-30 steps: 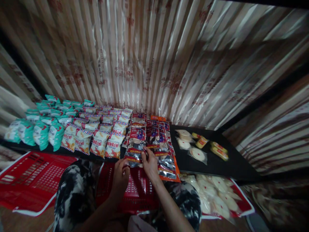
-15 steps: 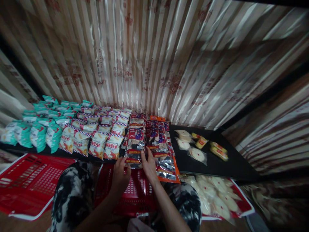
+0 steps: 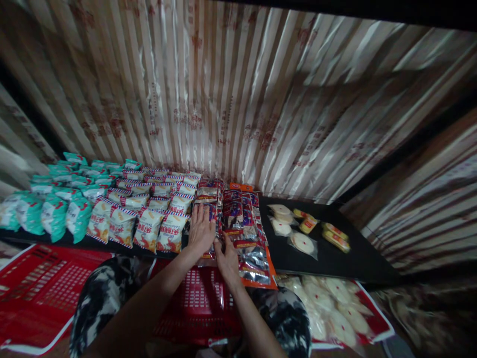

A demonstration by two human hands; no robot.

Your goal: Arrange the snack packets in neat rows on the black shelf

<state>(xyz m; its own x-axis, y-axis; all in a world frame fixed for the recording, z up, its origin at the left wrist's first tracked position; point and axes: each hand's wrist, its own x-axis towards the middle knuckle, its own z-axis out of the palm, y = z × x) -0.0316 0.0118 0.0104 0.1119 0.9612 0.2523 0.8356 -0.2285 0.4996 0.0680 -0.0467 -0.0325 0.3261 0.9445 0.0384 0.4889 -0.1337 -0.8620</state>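
Observation:
My left hand [image 3: 202, 231] lies flat, fingers stretched out, on top of a column of dark red snack packets [image 3: 207, 193]. My right hand [image 3: 228, 261] is at the near right edge of that column, touching it, thumb and forefinger apart. Its other fingers are partly hidden. Just right of it lies a second column of similar packets [image 3: 246, 243], with an orange packet [image 3: 273, 268] showing at its side. White snack bags [image 3: 172, 231] with striped edges stand in rows close to my left hand.
Teal bags [image 3: 78, 216] fill the left end of the black shelf [image 3: 357, 263]. To the right lie round pale discs in clear wrap [image 3: 303, 243] and yellow packs [image 3: 335, 236]. Red baskets [image 3: 44, 283] stand below; the right one holds more discs [image 3: 341, 318]. Patterned sheeting [image 3: 208, 99] hangs behind.
My left hand has moved from the near edge of the packets forward onto their top and flattened. The right hand has slid slightly towards me, to the column's right edge. The view has shifted slightly.

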